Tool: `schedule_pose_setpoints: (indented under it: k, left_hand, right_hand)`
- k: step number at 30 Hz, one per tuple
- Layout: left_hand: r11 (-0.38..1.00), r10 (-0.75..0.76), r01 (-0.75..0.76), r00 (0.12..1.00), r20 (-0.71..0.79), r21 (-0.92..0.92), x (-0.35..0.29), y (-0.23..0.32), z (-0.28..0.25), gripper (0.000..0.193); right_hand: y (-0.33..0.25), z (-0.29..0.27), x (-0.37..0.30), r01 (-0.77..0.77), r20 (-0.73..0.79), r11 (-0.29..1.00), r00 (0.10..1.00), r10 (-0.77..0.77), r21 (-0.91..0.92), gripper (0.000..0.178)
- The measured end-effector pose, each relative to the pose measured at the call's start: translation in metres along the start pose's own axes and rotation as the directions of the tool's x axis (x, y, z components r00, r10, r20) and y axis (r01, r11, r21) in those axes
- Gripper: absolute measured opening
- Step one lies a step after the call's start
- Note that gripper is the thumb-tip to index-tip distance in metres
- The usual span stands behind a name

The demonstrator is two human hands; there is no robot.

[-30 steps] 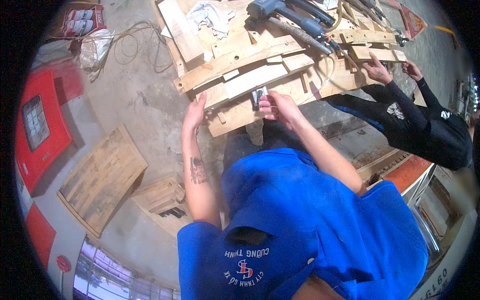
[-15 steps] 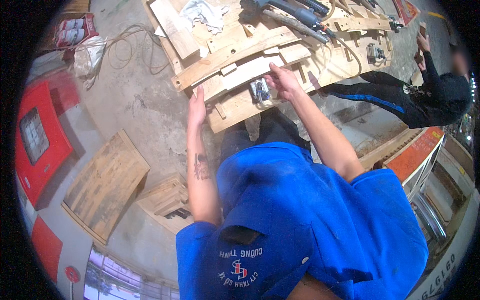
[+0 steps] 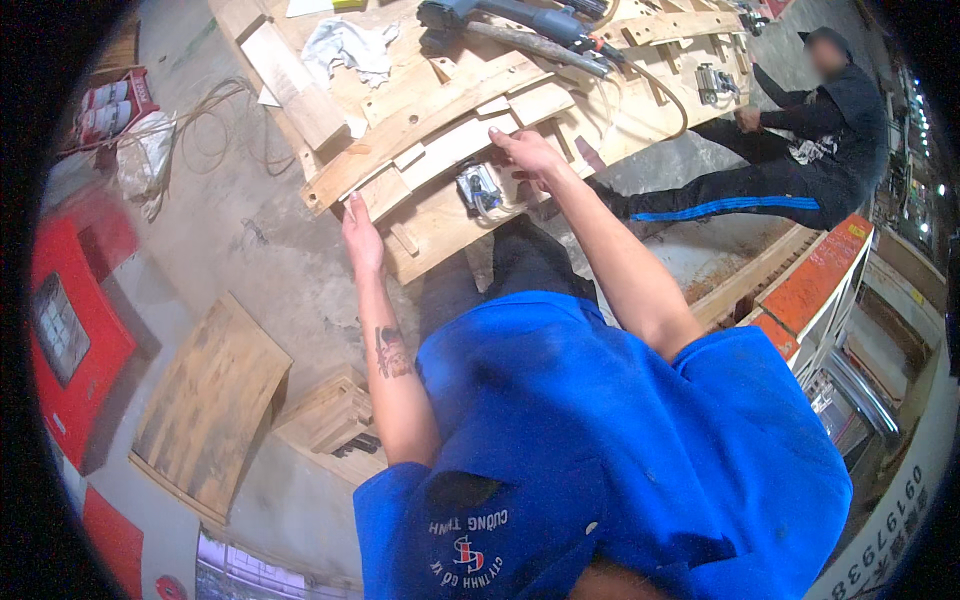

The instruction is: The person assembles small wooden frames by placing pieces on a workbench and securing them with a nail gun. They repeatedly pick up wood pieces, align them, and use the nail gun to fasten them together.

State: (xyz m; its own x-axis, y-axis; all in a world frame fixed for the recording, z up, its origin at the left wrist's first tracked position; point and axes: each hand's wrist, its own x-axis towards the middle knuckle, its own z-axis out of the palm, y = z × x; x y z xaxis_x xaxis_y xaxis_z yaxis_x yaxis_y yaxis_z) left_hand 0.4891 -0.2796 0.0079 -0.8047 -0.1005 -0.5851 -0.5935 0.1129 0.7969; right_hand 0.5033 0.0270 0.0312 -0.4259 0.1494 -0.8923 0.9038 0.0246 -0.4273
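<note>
A pale, slightly curved wooden slat (image 3: 452, 148) lies along the near side of a curved wooden rail (image 3: 425, 122) on a plywood jig board (image 3: 425, 258). My left hand (image 3: 362, 238) holds the slat's left end, thumb on top and the other fingers mostly hidden. Farther right, my right hand (image 3: 530, 157) has its thumb on the slat's near edge and its fingers bent below it. Between my hands, a small metal toggle or air clamp (image 3: 479, 188) with thin tubes is fixed to the board. Small wooden blocks (image 3: 405, 238) sit by the slat.
Behind the rail lie a blue-black nail gun (image 3: 535, 20), a white rag (image 3: 350, 48) and a thick wooden plank (image 3: 292, 85). A hose (image 3: 682, 105) curves over the board's right part, near a second clamp (image 3: 715, 84). Another person (image 3: 840, 125) in dark clothes is at the right.
The view has shifted, so the board appears lower and farther left. Both my hands stay on the slat. The other person's raised hands have come down, and the wooden piece there no longer shows.
</note>
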Motion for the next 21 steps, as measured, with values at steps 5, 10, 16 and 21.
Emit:
schedule_pose_setpoints:
  k: [5, 10, 16, 21]
  left_hand:
    - [0.996, 0.056, -0.048, 0.993, -0.106, 0.076, -0.008, 0.001, 0.009, 0.064]
    - [0.998, -0.044, 0.039, 0.995, -0.09, -0.056, -0.02, 0.004, 0.009, 0.058]
    - [0.999, -0.022, 0.019, 0.995, -0.092, -0.037, -0.027, -0.001, 0.009, 0.05]
    - [0.996, -0.084, 0.086, 0.991, -0.107, 0.017, -0.022, -0.004, 0.006, 0.051]
  right_hand:
    - [0.008, 0.001, 0.004, -0.001, 0.026, 0.999, 1.0, 0.0, 0.046, 0.048]
    - [0.023, 0.016, 0.007, 0.175, -0.038, 0.951, 0.985, -0.171, 0.254, 0.045]
    - [0.027, 0.023, 0.009, 0.253, -0.161, 0.959, 0.959, -0.232, 0.13, 0.046]
    - [0.029, 0.022, 0.01, 0.278, -0.116, 0.94, 0.959, -0.259, 0.198, 0.047]
